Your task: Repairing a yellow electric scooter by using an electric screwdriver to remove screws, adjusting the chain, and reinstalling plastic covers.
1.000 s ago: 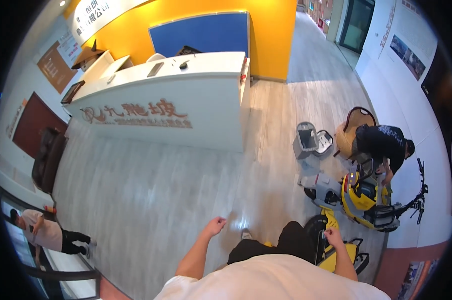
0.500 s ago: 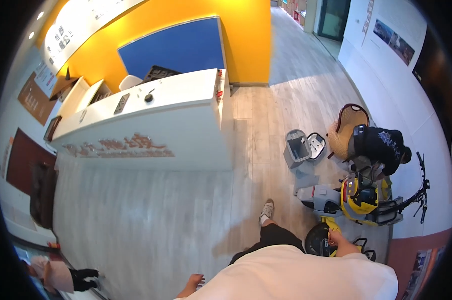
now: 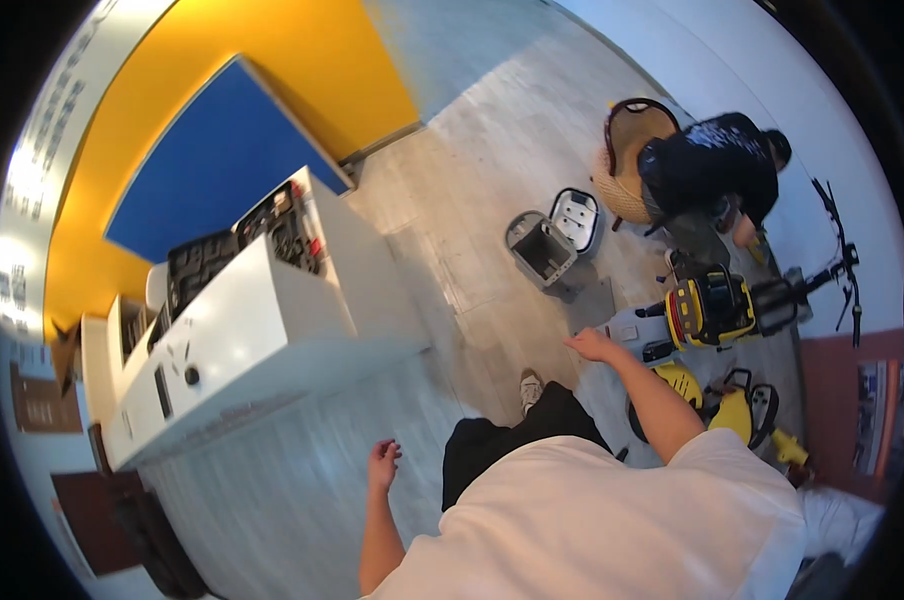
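Note:
My right hand [image 3: 594, 345] reaches forward, fingers stretched out, with nothing visible in it. It is close to the grey rear end of a yellow-and-grey electric scooter [image 3: 707, 312]; whether it touches is unclear. Held out over the floor on the other side, my left hand [image 3: 384, 464] is empty, its fingers loosely bent and apart. Beyond the scooter's rear a grey storage box [image 3: 540, 252] stands uncovered, beside its lid [image 3: 576, 222], which lies with its pale inside upward. Below my right forearm is another yellow-and-black machine [image 3: 734, 412], partly hidden by my arm.
A person in black [image 3: 720, 165] bends beside the scooter, next to a wicker chair [image 3: 624, 180]. At the left stands a white reception counter [image 3: 242, 325], bearing an opened black tool case [image 3: 204, 268]. A wall [image 3: 752, 90] runs along the right.
My view has turned and moved toward the box. My right hand has left the yellow-and-black machine and stretched forward to the scooter's rear. My left hand has risen farther into view.

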{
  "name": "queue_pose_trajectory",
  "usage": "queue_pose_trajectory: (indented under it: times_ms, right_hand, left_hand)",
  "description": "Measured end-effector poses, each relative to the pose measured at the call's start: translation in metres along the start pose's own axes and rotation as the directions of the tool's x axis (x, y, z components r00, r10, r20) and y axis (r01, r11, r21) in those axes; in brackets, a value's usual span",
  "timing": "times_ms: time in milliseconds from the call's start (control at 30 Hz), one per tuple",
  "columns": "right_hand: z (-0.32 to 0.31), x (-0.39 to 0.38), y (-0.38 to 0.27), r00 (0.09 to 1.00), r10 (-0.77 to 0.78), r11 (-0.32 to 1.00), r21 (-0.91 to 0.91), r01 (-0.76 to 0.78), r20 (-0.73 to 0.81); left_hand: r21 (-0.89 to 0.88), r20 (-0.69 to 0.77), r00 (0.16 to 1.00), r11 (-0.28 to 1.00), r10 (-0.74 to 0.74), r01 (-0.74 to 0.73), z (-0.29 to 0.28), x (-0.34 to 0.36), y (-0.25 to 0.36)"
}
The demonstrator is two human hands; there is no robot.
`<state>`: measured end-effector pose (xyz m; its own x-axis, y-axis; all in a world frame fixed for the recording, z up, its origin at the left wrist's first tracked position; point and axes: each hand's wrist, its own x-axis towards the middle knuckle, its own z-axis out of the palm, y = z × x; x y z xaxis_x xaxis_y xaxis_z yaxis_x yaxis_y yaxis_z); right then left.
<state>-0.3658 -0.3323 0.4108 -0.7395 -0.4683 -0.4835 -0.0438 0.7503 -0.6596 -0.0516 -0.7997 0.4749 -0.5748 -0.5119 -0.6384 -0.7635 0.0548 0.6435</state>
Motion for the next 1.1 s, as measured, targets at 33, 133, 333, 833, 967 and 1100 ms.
queue_pose_trajectory:
  times_ms: [33, 133, 333, 833, 967, 1100]
  right_hand:
    - [-0.006, -0.002, -0.004, 0.997, 0.068, 0.992, 0.109, -0.066, -0.02]
    - [-0.02, -0.027, 0.006, 0.977, 0.2, 0.971, 0.148, -0.187, -0.079]
    - [0.071, -0.199, 0.096, 0.486, 0.767, 0.641, 0.476, -0.602, -0.419]
    - [0.461, -0.312, -0.23, -0.084, 0.727, -0.671, 0.731, 0.124, 0.681]
    - [0.521, -0.278, -0.259, 0.135, 0.775, -0.631, 0.747, 0.212, 0.617]
    - [0.536, -0.279, -0.257, 0.052, 0.883, -0.459, 0.833, 0.31, 0.467]
  left_hand:
    - [-0.005, 0.01, 1.0, 1.0, 0.013, -0.012, 0.001, 0.016, 0.022]
    - [0.225, 0.219, 0.958, 0.945, 0.186, -0.236, 0.004, 0.09, 0.028]
    - [0.684, 0.487, 0.718, 0.728, -0.498, 0.042, 0.023, 0.232, 0.033]
    - [0.527, 0.843, 0.501, 0.487, -0.196, -0.696, 0.259, 0.315, 0.295]
    - [0.504, 0.857, 0.401, 0.365, -0.323, -0.783, 0.307, 0.264, 0.288]
    - [0.515, 0.795, 0.408, 0.143, -0.45, -0.845, 0.32, 0.223, 0.265]
